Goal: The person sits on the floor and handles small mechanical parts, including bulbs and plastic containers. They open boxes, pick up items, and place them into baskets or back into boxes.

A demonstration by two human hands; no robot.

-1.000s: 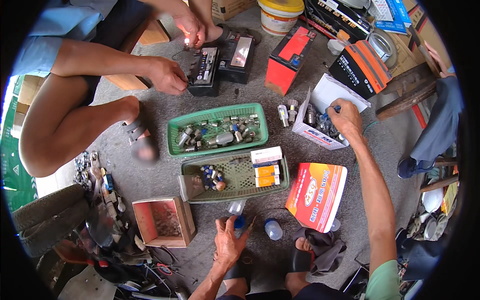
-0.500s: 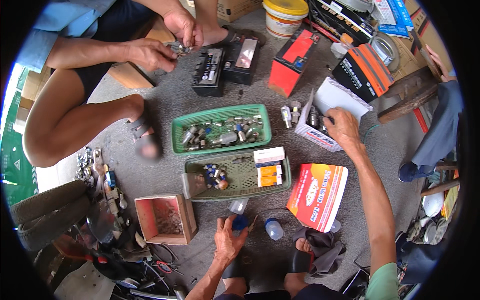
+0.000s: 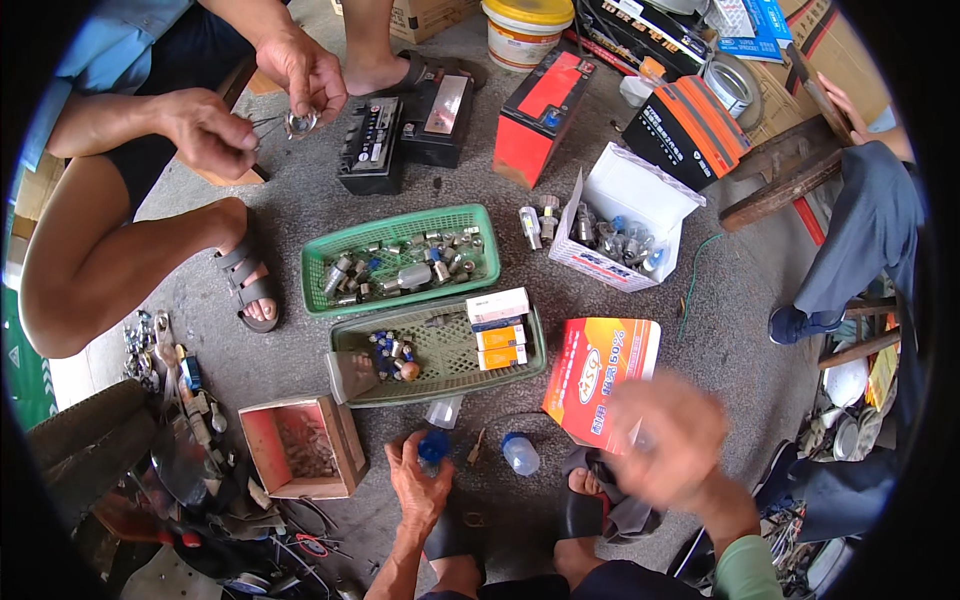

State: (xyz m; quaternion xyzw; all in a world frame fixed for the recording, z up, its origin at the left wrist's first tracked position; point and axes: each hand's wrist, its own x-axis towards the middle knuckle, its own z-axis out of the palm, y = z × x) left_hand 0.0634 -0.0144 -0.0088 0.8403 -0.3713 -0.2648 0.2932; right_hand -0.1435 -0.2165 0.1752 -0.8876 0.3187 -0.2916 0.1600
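My left hand (image 3: 420, 485) is closed round a small blue plastic container (image 3: 433, 448), low in the middle. Just right of it stands a clear plastic jar with a blue rim (image 3: 520, 454). My right hand (image 3: 668, 428) is smeared by motion above the lower part of an orange and white carton flap (image 3: 605, 378); whether it holds anything is unclear. Beyond it, an open white box (image 3: 640, 195) contains several bulbs (image 3: 622, 240). Two more bulbs (image 3: 538, 227) stand beside this box. A green basket (image 3: 318, 243) holds many loose bulbs.
A second basket (image 3: 400, 398) holds small boxes and blue bulbs. A wooden box (image 3: 352, 440) stands left of my left hand. Batteries (image 3: 370, 150) and a bucket (image 3: 525, 35) sit farther back. Another person's hands (image 3: 215, 130) work on a small metal part at upper left.
My right hand has come out of the white box and swung down toward me over the orange flap. My left hand still grips the blue container. The whole view has shifted somewhat.
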